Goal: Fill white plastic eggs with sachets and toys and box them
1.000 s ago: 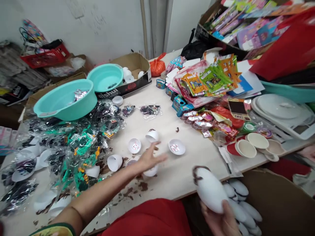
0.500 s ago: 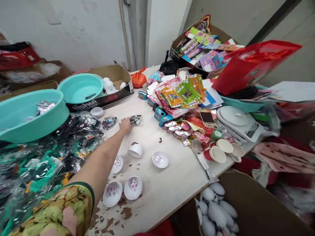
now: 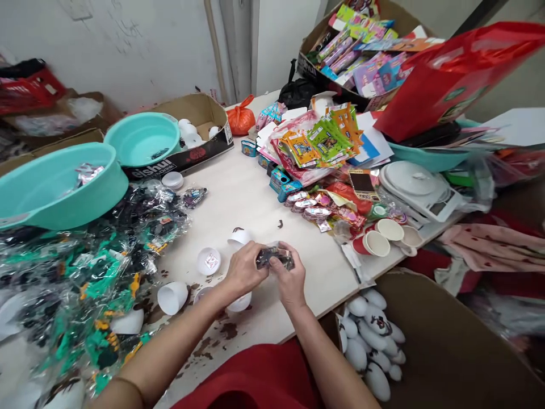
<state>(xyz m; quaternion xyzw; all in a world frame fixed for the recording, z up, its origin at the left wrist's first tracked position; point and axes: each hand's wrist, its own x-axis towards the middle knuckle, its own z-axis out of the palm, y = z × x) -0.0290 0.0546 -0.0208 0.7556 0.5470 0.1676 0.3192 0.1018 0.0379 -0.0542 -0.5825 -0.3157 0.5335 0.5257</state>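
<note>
Over the front of the table, my left hand (image 3: 247,267) and my right hand (image 3: 292,277) both grip a small clear plastic packet (image 3: 264,258) with dark parts inside. My fingers and thumbs cover much of it. Beneath and beside my wrists are white plastic egg halves. One egg half (image 3: 204,268) holds a small printed sachet (image 3: 212,261). Another egg half (image 3: 239,238) sits just behind my left hand, and a tilted egg half (image 3: 172,298) lies farther left. My forearm and hands partly hide other halves, including an egg half (image 3: 240,303) under my wrists.
Packets with green and dark parts (image 3: 85,272) heap on the left, below turquoise basins (image 3: 102,196). A carton of whole white eggs (image 3: 374,341) stands off the table's front right edge. Paper cups (image 3: 377,245), a kitchen scale (image 3: 415,182) and bright sachets (image 3: 327,139) occupy the right.
My left hand has brought the packet from the back of the table to the front, where my right hand now grips it too. The egg has left my right hand.
</note>
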